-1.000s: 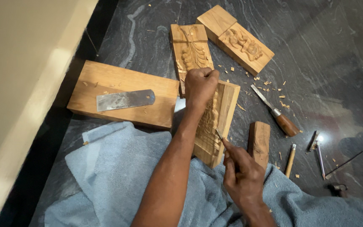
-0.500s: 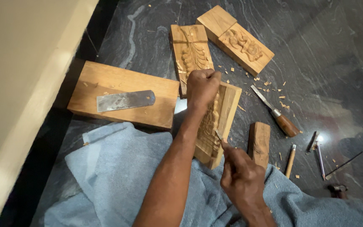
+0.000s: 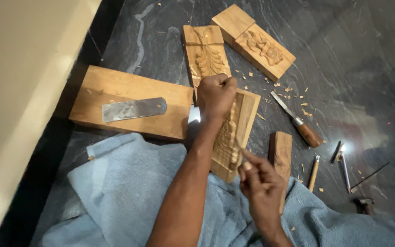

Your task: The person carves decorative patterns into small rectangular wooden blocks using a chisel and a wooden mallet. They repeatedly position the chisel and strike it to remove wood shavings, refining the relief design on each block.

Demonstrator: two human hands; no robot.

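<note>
The left hand [image 3: 216, 93] is clamped over the far end of a carved wooden panel [image 3: 234, 132], which lies near the middle of the dark stone floor [image 3: 344, 68], its near end resting against a blue towel [image 3: 124, 192]. The right hand [image 3: 261, 183] is closed around a thin carving tool [image 3: 237, 145], whose tip touches the carved relief at the panel's near end. The two hands are apart, one at each end of the panel.

Just left of the panel lies a broad plain wooden block [image 3: 129, 98] with a flat metal blade [image 3: 133, 109] lying on top of it. Beyond the left hand a second carved panel [image 3: 205, 52] touches the held panel's far end, and a third carved block [image 3: 253, 40] lies aslant beside it towards the floor's far edge. Right of the held panel a small dark wooden block [image 3: 280, 153] lies partly on the towel. Further right a chisel with a brown wooden handle [image 3: 298, 121] lies among wood chips [image 3: 293, 91], and several slim carving tools [image 3: 341, 162] lie well apart from the hands, towards the right edge. A pale wall [image 3: 19, 91] runs along the left edge of the floor.
</note>
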